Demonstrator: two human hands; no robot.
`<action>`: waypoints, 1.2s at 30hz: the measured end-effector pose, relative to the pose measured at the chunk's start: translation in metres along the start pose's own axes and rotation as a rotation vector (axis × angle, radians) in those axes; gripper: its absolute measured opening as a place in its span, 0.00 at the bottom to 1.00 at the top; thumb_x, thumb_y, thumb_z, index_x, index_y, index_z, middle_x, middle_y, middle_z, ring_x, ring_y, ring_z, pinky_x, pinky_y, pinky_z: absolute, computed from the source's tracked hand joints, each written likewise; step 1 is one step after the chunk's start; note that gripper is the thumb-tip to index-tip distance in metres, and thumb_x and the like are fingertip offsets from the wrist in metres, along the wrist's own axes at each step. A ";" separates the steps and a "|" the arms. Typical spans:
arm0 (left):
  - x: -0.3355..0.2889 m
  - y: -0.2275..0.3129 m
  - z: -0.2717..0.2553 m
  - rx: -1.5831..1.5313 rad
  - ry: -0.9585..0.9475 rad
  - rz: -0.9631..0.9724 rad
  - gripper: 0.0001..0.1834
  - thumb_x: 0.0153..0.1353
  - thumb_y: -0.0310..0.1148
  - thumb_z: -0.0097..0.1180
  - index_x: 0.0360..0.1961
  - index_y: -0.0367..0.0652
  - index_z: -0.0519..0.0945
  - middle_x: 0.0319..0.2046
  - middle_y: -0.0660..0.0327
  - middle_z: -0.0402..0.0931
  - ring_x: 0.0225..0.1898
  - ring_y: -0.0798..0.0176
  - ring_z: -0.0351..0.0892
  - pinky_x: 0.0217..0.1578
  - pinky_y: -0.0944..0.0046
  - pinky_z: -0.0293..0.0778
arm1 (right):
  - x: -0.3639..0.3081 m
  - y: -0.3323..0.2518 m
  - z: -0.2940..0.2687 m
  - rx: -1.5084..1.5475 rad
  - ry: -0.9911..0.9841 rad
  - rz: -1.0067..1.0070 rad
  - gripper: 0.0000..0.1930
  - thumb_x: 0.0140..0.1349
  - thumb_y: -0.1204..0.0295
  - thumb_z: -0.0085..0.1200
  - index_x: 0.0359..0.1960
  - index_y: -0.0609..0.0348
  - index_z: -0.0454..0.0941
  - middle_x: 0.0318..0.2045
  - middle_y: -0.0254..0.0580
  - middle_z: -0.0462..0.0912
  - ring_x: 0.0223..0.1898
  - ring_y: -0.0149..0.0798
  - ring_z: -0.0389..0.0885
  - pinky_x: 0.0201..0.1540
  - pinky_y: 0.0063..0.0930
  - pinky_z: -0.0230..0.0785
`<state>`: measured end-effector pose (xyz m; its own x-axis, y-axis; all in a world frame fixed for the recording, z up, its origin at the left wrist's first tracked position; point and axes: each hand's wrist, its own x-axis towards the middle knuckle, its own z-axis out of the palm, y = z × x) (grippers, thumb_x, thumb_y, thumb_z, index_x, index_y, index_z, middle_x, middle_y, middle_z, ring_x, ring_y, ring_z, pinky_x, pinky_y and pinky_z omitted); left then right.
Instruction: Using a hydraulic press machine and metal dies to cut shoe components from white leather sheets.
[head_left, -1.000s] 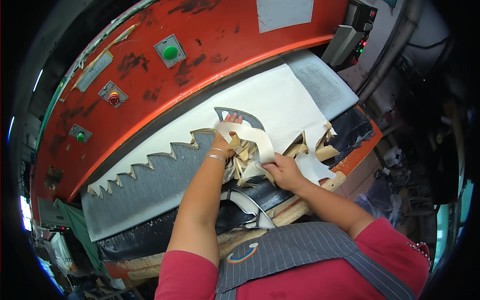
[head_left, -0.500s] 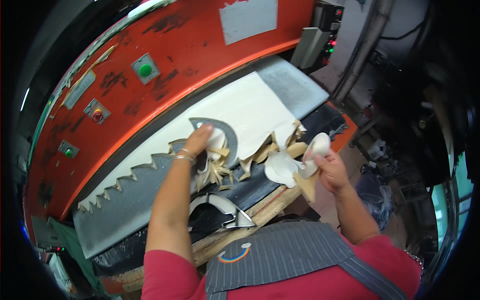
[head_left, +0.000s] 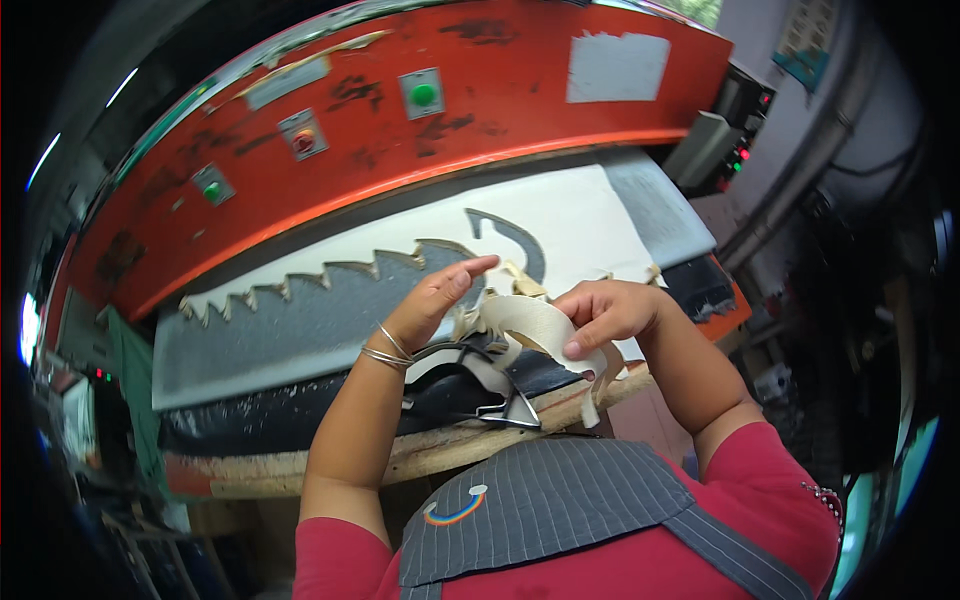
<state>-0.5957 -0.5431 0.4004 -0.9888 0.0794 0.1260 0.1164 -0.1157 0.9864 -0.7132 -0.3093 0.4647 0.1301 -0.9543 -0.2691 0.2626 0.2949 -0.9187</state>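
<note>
- Cream offcut strip point(head_left: 535, 316) is held above the front of the work surface, before the red press point(head_left: 520, 75); the handling of a loose waste piece is judged to be the step in hand. By the same judgement, a path clear of the things below is called for by the next move, with the strip's loose end kept under control.
- Along the press, the grey cutting board point(head_left: 300, 335) is partly covered by the cream sheet point(head_left: 590, 220), whose near edge is cut into scallops and points.
- Near the wooden front edge point(head_left: 300, 470), a curved metal frame point(head_left: 519, 413) is seen lying below the hands; its upper right part is masked by scraps and the strip.
- The right hand point(head_left: 615, 308) is clamped on the strip, thumb pressed to its near face; the fingertips behind are hidden.
- The left hand point(head_left: 435, 303) is held flat, fingers together and extended, with nothing seen in it; whether the scraps beneath are touched cannot be told.
- Small scraps point(head_left: 515, 280) are heaped between the hands; their number cannot be made out. Whether the tail hanging below the right hand is joined to the strip is also unclear.
</note>
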 end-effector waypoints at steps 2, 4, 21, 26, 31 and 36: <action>-0.023 0.003 -0.005 -0.058 -0.048 -0.025 0.36 0.62 0.57 0.41 0.58 0.33 0.65 0.55 0.55 0.68 0.58 0.60 0.63 0.61 0.61 0.51 | 0.023 -0.019 0.008 0.008 -0.114 0.135 0.18 0.55 0.76 0.56 0.47 0.70 0.71 0.33 0.41 0.80 0.33 0.29 0.79 0.33 0.24 0.75; -0.044 0.004 -0.007 -0.151 -0.145 -0.062 0.38 0.61 0.58 0.43 0.56 0.30 0.66 0.52 0.53 0.70 0.57 0.61 0.64 0.61 0.61 0.52 | 0.046 -0.022 0.009 -0.040 -0.147 0.148 0.18 0.55 0.76 0.56 0.47 0.70 0.71 0.33 0.41 0.80 0.31 0.29 0.79 0.32 0.25 0.75; -0.188 -0.021 -0.038 -0.636 0.264 -0.278 0.24 0.62 0.42 0.49 0.53 0.34 0.66 0.41 0.51 0.75 0.42 0.57 0.78 0.37 0.56 0.79 | 0.197 -0.020 0.014 -0.234 -0.218 0.153 0.15 0.53 0.80 0.57 0.43 0.64 0.72 0.36 0.36 0.78 0.36 0.27 0.77 0.40 0.21 0.72; -0.212 -0.013 -0.036 -0.621 0.463 -0.222 0.20 0.66 0.35 0.41 0.56 0.37 0.61 0.43 0.54 0.73 0.39 0.60 0.79 0.27 0.56 0.80 | 0.224 -0.003 0.022 -0.306 -0.168 0.192 0.15 0.53 0.80 0.56 0.44 0.63 0.73 0.34 0.37 0.77 0.33 0.28 0.77 0.36 0.22 0.73; -0.245 -0.035 -0.050 -0.591 0.576 -0.234 0.19 0.68 0.34 0.36 0.56 0.36 0.60 0.45 0.50 0.72 0.41 0.56 0.78 0.25 0.56 0.79 | 0.245 0.013 0.037 -0.385 -0.139 0.222 0.13 0.53 0.80 0.56 0.42 0.63 0.74 0.32 0.38 0.79 0.31 0.28 0.78 0.30 0.21 0.74; -0.260 -0.038 -0.056 -0.853 0.355 -0.229 0.24 0.66 0.38 0.39 0.58 0.35 0.57 0.51 0.40 0.67 0.44 0.47 0.77 0.25 0.55 0.80 | 0.256 0.021 0.055 -0.578 -0.067 0.191 0.12 0.55 0.76 0.56 0.42 0.62 0.75 0.31 0.36 0.79 0.31 0.29 0.77 0.29 0.24 0.73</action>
<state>-0.3479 -0.6151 0.3242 -0.9661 -0.0993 -0.2383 -0.0519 -0.8295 0.5561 -0.6220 -0.5448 0.3923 0.1880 -0.8767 -0.4428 -0.3300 0.3683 -0.8692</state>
